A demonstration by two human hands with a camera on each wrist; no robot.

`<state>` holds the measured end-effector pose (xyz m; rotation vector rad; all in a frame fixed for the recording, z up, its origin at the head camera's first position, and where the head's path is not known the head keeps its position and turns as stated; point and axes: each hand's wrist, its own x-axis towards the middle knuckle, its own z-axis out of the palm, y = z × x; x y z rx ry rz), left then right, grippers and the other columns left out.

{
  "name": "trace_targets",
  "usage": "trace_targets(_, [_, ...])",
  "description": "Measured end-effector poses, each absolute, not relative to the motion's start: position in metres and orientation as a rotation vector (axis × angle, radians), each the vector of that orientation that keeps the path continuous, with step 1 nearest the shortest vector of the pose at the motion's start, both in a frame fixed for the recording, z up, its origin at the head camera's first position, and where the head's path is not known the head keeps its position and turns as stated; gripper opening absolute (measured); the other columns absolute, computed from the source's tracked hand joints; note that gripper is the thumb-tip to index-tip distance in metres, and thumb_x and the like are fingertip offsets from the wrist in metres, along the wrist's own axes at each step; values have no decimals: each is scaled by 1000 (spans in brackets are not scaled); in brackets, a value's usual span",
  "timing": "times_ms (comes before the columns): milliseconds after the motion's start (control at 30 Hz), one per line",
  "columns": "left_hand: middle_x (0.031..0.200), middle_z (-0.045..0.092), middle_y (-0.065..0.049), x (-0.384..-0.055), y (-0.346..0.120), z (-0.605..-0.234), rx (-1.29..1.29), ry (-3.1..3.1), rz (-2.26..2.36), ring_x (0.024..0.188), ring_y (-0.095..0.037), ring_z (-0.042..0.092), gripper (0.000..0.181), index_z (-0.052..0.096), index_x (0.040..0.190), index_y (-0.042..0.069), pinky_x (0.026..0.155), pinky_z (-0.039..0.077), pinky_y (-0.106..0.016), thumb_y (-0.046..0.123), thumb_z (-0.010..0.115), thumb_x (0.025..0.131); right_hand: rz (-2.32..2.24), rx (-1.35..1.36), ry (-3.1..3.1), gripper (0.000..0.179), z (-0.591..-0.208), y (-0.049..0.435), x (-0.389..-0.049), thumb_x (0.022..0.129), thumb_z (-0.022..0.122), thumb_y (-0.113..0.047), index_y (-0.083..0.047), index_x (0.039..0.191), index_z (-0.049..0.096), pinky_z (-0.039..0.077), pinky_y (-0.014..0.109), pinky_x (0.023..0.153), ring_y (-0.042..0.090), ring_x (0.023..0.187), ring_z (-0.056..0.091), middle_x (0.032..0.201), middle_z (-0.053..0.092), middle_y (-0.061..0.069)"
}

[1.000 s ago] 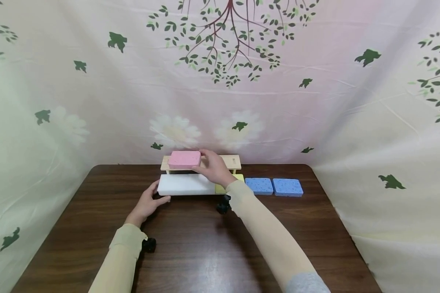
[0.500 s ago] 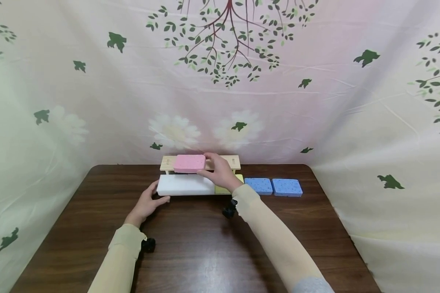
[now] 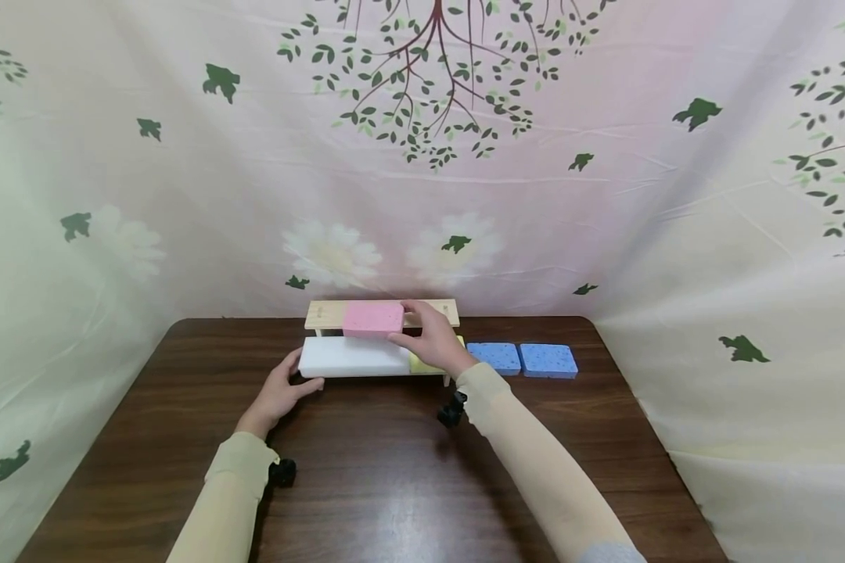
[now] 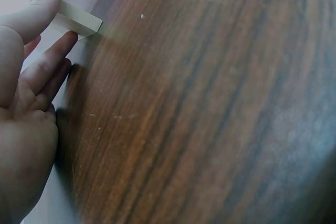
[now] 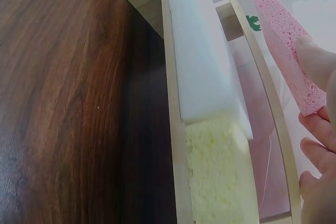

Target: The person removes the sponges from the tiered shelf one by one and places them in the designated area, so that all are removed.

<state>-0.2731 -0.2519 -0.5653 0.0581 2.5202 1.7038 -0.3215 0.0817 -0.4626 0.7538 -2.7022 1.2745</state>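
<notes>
While the right hand point(image 3: 431, 338) partly hides the yellow rectangular sponge point(image 5: 216, 171), it pinches the pink rectangular sponge point(image 3: 373, 319) at its fingertips; whether the left hand point(image 3: 276, 395) grips the white oblong block point(image 3: 354, 356) is unclear.

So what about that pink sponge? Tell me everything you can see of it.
The pink sponge is a flat rectangular slab, its porous-looking surface pitted with small holes. The right hand pinches its right end between thumb and fingers. It lies lengthwise left to right, broad face up. The right wrist view shows a gap between it and the wooden rack.
</notes>
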Motion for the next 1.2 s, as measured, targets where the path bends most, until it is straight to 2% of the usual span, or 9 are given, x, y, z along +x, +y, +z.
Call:
trace_targets(133, [165,38,-24,-274,-253,-567,54,2505,1723,152,-42,31,90,23,167,7,123,19,-65,18,78,97,1313,753,-2684,68,-464,86,-319,94,81,-39,-14,151,54,50,51,108,26,131,63,148,59,5])
trace_targets(333, [161,44,-23,-271,-254,-566,83,2535,1724,149,-40,36,91,26,167,8,121,24,-63,20,81,96,1350,768,-2660,68,-464,91,-314,94,82,-34,-11,151,53,57,49,97,29,130,63,147,59,6])
trace_targets(533, [161,46,-22,-268,-254,-567,93,2537,1733,149,-39,37,91,28,166,9,122,23,-62,23,82,94,1364,749,-2658,66,-466,99,-310,94,81,-40,-15,150,55,51,57,105,34,132,61,146,60,5])
trace_targets(700, [161,46,-22,-268,-253,-567,90,2537,1721,150,-40,36,91,28,166,9,121,23,-63,25,82,95,1374,708,-2662,72,-468,110,-307,93,82,-43,-13,152,53,50,60,104,40,134,58,145,61,9])
trace_targets(1000, [160,47,-21,-269,-252,-566,95,2540,1721,150,-39,36,90,29,166,11,122,22,-63,25,82,95,1292,680,-2673,72,-468,123,-303,93,82,-43,-13,151,53,50,55,105,32,134,58,145,63,9])
trace_targets(1200, [155,52,-22,-266,-251,-564,125,2541,1742,138,-40,49,88,30,166,11,116,33,-58,26,81,96,1256,679,-2661,70,-470,129,-298,93,82,-43,-13,150,55,48,55,107,28,134,57,145,62,7])
